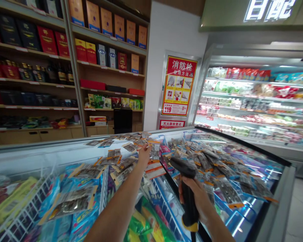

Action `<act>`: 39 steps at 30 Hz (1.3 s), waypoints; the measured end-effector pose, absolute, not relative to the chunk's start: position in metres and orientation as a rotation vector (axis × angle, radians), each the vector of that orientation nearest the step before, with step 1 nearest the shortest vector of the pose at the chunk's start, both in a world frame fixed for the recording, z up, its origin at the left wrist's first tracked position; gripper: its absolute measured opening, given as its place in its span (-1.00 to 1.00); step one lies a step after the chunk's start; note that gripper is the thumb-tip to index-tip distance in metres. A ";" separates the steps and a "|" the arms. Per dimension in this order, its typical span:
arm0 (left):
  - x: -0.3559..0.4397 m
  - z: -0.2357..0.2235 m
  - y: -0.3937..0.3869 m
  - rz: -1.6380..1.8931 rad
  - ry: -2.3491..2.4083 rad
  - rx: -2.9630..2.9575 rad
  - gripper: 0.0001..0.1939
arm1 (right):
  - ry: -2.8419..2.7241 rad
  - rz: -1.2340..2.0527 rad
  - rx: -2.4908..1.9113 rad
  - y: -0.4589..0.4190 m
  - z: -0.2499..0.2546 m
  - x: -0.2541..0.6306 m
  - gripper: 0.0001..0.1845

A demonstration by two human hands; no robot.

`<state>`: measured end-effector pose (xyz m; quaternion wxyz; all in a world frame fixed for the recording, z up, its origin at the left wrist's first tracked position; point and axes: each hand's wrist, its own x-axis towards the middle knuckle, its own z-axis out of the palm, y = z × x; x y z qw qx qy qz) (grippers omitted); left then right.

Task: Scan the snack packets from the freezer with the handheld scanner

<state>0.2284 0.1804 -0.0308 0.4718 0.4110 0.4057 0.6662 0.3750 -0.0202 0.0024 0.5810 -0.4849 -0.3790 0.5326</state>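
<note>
My right hand is wrapped round the grip of a black and yellow barcode scanner, its head tilted toward the far side of the freezer. With my left arm stretched far forward, my left hand pinches the edge of a small clear packet with a pale label and orange edging. Similar packets lie scattered below and left of that hand. A larger heap of packets spreads over the glass to the right of the scanner. What fills the packets is too blurred to name.
Under me stands a chest freezer with white wire baskets of bagged goods. Shelves of boxes and bottles line the back left. A red fire-hydrant notice hangs on the wall, and a lit refrigerated display stands at right.
</note>
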 end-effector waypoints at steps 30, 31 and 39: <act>0.227 -0.028 0.174 1.706 0.943 0.836 -0.71 | -0.830 1.061 -1.175 -0.024 0.011 0.403 -0.71; 0.231 -0.028 0.172 1.690 0.935 0.837 -0.72 | -0.806 1.025 -1.185 -0.023 0.013 0.412 -0.71; 0.294 -0.017 0.166 1.579 1.040 0.957 -0.76 | -0.566 0.817 -1.255 -0.025 0.017 0.490 -0.75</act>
